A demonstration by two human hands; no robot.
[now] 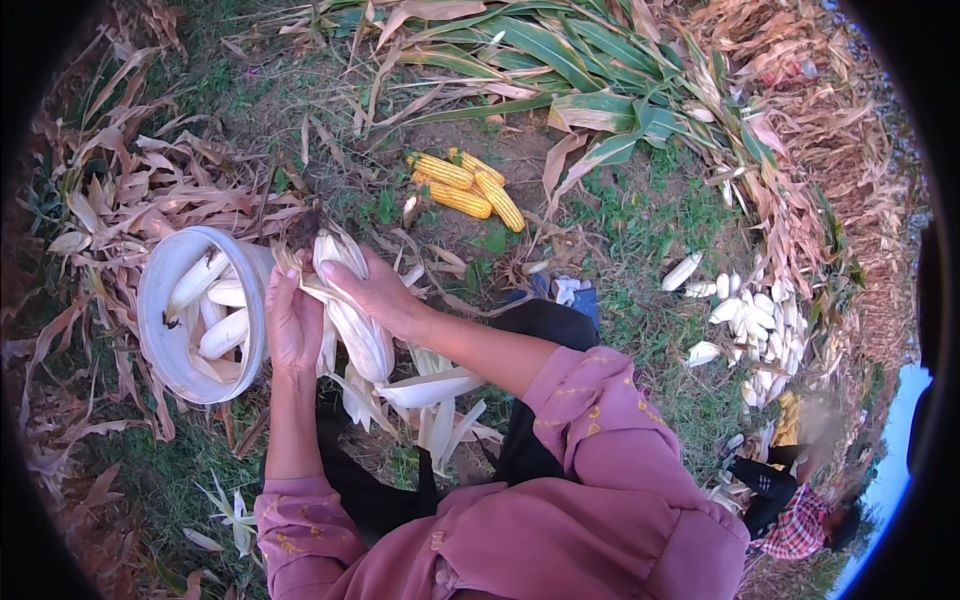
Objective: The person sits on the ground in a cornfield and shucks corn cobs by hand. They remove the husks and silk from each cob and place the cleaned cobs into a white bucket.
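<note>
Pale dry husk wraps the maize ear [362, 341] in front of me, its thick end pointing down towards my lap. My right hand [379, 292] grips this ear around its upper part, thumb on top. At its left side, my left hand [296, 319] pinches a strip of husk [311, 283] between thumb and fingers. Just left of that hand, a white plastic bucket [257, 300] lies tipped with its mouth facing me, holding several husked-over ears [225, 334]. Loose husks [442, 431] lie below the ear, between my legs.
Several bare yellow cobs [469, 187] lie on the soil ahead. Cut green maize stalks [570, 60] spread beyond them. At right is a heap of pale unhusked ears [761, 322]. Another person in a checked shirt [795, 525] sits near more yellow cobs [786, 420]. Dry leaves [172, 187] surround the bucket.
</note>
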